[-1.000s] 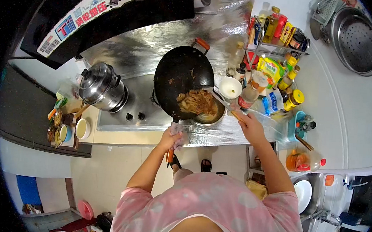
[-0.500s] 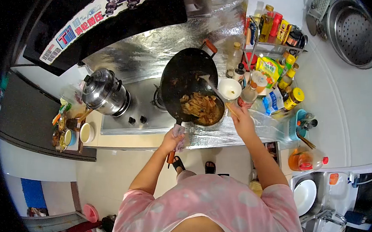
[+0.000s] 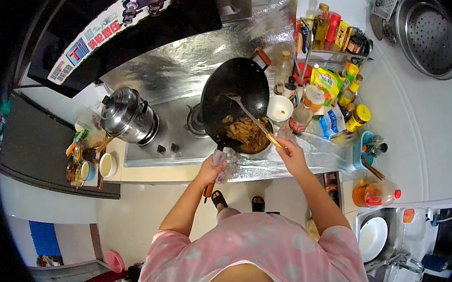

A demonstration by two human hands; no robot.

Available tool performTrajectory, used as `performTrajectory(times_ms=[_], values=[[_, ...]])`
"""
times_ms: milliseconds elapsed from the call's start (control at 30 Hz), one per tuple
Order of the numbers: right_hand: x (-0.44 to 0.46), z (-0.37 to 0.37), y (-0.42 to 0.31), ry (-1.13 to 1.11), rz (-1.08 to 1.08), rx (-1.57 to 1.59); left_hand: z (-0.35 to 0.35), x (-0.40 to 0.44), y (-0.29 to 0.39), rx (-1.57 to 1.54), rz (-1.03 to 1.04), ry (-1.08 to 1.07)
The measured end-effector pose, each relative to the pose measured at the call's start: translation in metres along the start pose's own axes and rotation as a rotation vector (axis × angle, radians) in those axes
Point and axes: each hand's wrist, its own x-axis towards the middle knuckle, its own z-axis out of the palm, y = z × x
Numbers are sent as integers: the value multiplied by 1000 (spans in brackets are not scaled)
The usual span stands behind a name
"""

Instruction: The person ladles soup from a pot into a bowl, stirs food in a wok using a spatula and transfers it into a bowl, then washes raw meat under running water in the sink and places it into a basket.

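Observation:
My left hand (image 3: 212, 170) is wrapped round the wooden handle of a black wok (image 3: 241, 79), with a greyish cloth (image 3: 226, 164) between palm and handle. The wok is tilted over a metal dish (image 3: 261, 153), most of which it hides. Browned food (image 3: 247, 134) lies at the wok's lower right side, by the dish. In my right hand (image 3: 291, 155) is the wooden grip of a metal spatula (image 3: 247, 111), whose blade is inside the wok above the food. A white bowl (image 3: 279, 109) stands just right of the wok.
A steel pot (image 3: 128, 116) stands on the stove (image 3: 177, 129) at the left. Bottles, a yellow-green bag (image 3: 326, 84) and a rack of seasonings are to the right, with a teal basket (image 3: 360, 150) beyond. The range hood (image 3: 188, 12) overhangs the upper left.
The wok has shifted right and uncovered the burner, and the food has slid down with it over the dish. The spatula has swung from the wok's right edge to inside it.

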Motion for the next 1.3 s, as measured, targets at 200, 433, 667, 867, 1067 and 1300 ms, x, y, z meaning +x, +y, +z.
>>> performTrajectory(times_ms=[200,433,667,867,1067,1300], values=[[-25,-30,6,-107,-47,-299,-2,14,-17,97,111,58],[-20,-61,12,-85,-93,-479,-6,8,6,210,26,87],[-8,-60,21,-150,-144,-521,-7,1,23,405,125,136],[-18,-93,6,-204,-114,-690,-9,4,18,405,112,137],[-6,-70,17,-82,-89,-540,-10,3,13,519,116,205],[-20,-94,-8,-169,-72,-644,-14,0,27,538,99,221]])
